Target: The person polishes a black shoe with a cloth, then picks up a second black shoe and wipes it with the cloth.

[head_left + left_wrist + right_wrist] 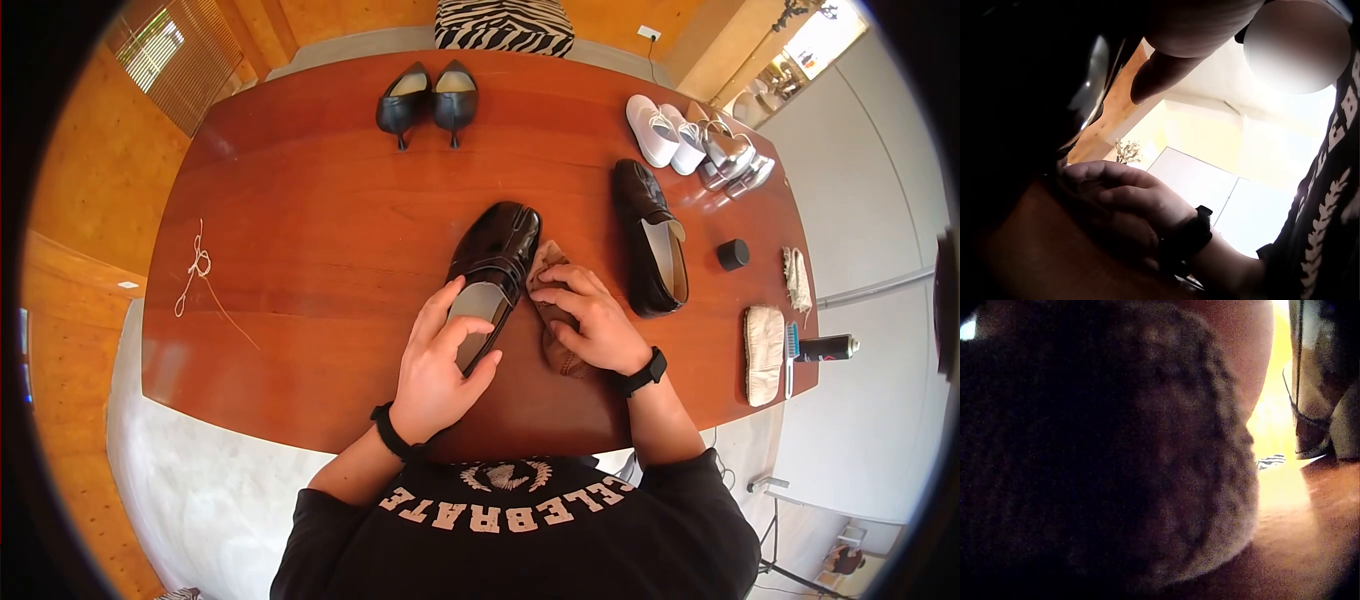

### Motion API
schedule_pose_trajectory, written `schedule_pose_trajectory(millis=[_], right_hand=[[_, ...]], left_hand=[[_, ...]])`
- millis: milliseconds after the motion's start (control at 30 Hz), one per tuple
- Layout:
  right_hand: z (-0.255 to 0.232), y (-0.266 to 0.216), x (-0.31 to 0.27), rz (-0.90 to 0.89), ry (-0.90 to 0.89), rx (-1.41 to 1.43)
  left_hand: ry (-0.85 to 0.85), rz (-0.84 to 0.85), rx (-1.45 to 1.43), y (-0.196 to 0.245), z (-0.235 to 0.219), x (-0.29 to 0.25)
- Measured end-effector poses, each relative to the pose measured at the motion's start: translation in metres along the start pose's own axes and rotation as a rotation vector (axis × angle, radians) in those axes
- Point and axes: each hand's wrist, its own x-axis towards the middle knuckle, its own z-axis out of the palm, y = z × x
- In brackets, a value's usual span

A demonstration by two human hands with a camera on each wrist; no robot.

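A glossy black loafer (497, 243) is at the near middle of the table, toe pointing away. My left hand (435, 365) holds it by the heel end, fingers over the opening and thumb at the near side. In the left wrist view the loafer (1092, 87) is mostly dark. Close beside the loafer's right side, my right hand (595, 325) grips a brown cloth (562, 358) with its fingers bent over it. Up close, the cloth (1210, 481) shows a fuzzy, stitched edge. A second black loafer (650, 235) stands to the right of that hand.
Black heeled pumps (455, 105) stand at the back. White shoes (652, 130) and silver shoes (728, 160) are back right. At right lie a black jar (733, 255), a cream pad (765, 355), a brush (790, 360) and a spray can (830, 348). Laces (200, 265) lie left.
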Motion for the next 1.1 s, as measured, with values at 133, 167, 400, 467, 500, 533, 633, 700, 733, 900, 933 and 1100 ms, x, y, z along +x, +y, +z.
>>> schedule_pose_trajectory(millis=[133,167,400,467,500,533,633,700,733,900,933,1100], right_hand=[[-0.001,0.001,0.0,0.006,-0.009,0.002],[-0.002,0.001,0.001,-0.005,-0.003,-0.006],[-0.001,0.0,-0.001,-0.013,0.018,-0.01],[0.0,0.001,-0.002,-0.022,0.021,-0.018],[0.0,0.002,-0.002,-0.032,0.026,-0.022],[0.001,0.003,-0.002,-0.041,0.029,-0.022],[0.002,0.004,-0.003,-0.031,0.031,-0.014],[0.003,0.007,-0.004,-0.04,0.019,-0.022],[0.003,0.008,-0.004,-0.045,0.016,-0.028],[0.015,0.006,-0.01,0.017,0.095,-0.14],[0.014,0.004,-0.009,0.051,0.075,-0.15],[0.012,0.008,-0.005,0.082,0.067,-0.134]], left_hand=[[-0.008,0.019,-0.011,-0.002,-0.002,0.0],[-0.008,0.019,-0.022,-0.003,-0.002,0.0],[0.02,0.038,-0.103,-0.001,-0.002,-0.004],[-0.046,0.065,-0.049,-0.001,-0.005,-0.002],[-0.076,0.099,-0.017,-0.001,-0.007,0.001],[-0.108,0.128,0.016,-0.001,-0.008,0.002],[-0.178,0.147,0.113,0.006,-0.013,0.006],[-0.172,0.121,0.178,0.012,-0.012,0.005],[-0.168,0.114,0.212,0.015,-0.01,0.004],[-0.195,0.091,0.322,0.023,-0.001,0.0],[-0.189,0.088,0.339,0.022,0.0,-0.001],[-0.193,0.137,0.427,0.014,0.006,0.002]])
